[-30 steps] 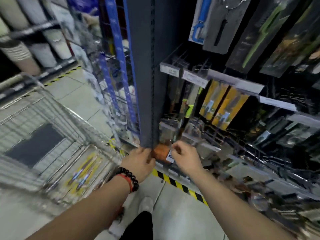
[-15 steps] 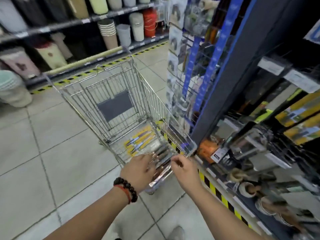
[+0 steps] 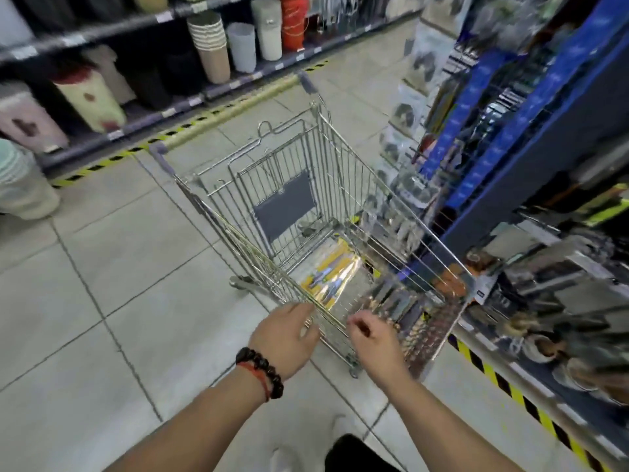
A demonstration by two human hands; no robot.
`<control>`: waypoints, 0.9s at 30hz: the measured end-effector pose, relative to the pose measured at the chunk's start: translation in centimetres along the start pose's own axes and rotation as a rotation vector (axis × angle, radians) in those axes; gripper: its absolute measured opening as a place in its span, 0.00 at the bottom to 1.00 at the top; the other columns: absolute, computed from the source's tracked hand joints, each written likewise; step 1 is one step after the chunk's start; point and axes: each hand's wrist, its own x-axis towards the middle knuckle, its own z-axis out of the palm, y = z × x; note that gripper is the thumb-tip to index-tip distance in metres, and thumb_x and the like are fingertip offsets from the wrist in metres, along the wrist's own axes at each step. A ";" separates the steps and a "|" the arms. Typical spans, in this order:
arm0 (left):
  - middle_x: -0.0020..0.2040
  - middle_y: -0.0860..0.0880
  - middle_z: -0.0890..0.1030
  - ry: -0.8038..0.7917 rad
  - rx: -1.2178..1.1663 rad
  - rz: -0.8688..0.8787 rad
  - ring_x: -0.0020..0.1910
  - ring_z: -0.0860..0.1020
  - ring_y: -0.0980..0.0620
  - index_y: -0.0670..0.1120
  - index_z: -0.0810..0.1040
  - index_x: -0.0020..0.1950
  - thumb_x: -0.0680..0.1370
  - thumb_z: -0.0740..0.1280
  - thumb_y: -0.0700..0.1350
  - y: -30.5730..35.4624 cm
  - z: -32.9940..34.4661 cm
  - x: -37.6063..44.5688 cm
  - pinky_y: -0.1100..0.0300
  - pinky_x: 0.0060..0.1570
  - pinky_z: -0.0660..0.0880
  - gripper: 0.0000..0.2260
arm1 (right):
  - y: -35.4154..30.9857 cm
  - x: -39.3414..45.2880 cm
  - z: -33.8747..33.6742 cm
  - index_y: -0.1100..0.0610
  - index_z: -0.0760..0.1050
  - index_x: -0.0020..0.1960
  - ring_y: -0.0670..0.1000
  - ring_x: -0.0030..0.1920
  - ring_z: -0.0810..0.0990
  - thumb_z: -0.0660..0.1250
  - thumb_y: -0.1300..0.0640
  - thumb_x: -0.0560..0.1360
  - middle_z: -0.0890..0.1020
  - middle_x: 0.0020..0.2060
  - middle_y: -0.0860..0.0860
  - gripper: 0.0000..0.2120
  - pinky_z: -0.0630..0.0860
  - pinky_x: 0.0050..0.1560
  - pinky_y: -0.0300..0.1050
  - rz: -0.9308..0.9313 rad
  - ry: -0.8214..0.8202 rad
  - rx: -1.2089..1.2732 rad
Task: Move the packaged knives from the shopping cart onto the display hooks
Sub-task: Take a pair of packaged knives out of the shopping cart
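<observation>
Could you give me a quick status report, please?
Left hand open at the cart rim, empty. Right hand half-curled, empty. Packaged knives on cart floor. Nothing blocking.

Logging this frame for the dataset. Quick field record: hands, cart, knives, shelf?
left hand: empty, fingers spread at the cart's near rim
right hand: empty, fingers curled at the near rim
cart: wire, on the tiled aisle, beside the shelf
knife packs: yellow-backed, flat on the cart floor, none picked up yet
shelf: to the right, blurred

Yellow-carded packaged knives [image 3: 328, 279] lying flat on the wire shopping cart [image 3: 343, 172] floor, glossy plastic fronts up
</observation>
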 end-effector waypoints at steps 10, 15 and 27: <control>0.67 0.53 0.73 -0.094 0.075 0.181 0.65 0.71 0.52 0.53 0.69 0.69 0.78 0.56 0.55 -4.2 -5.9 14.6 0.56 0.63 0.71 0.20 | -4.2 11.8 6.7 0.51 0.79 0.42 0.43 0.35 0.76 0.65 0.62 0.75 0.81 0.34 0.46 0.09 0.73 0.39 0.37 0.134 0.232 0.263; 0.68 0.49 0.73 -0.249 0.099 0.161 0.66 0.72 0.50 0.51 0.70 0.70 0.79 0.59 0.52 -6.7 -7.1 24.0 0.58 0.63 0.69 0.19 | -5.4 20.5 10.8 0.50 0.77 0.41 0.46 0.34 0.74 0.66 0.64 0.75 0.78 0.34 0.48 0.10 0.69 0.37 0.40 0.282 0.303 0.364; 0.72 0.44 0.69 -0.799 -0.037 -0.171 0.65 0.73 0.44 0.49 0.62 0.75 0.78 0.62 0.50 -11.1 5.4 41.5 0.60 0.61 0.68 0.25 | 3.9 32.0 14.2 0.60 0.77 0.50 0.55 0.43 0.77 0.67 0.63 0.74 0.79 0.39 0.54 0.05 0.70 0.38 0.42 0.801 0.488 0.313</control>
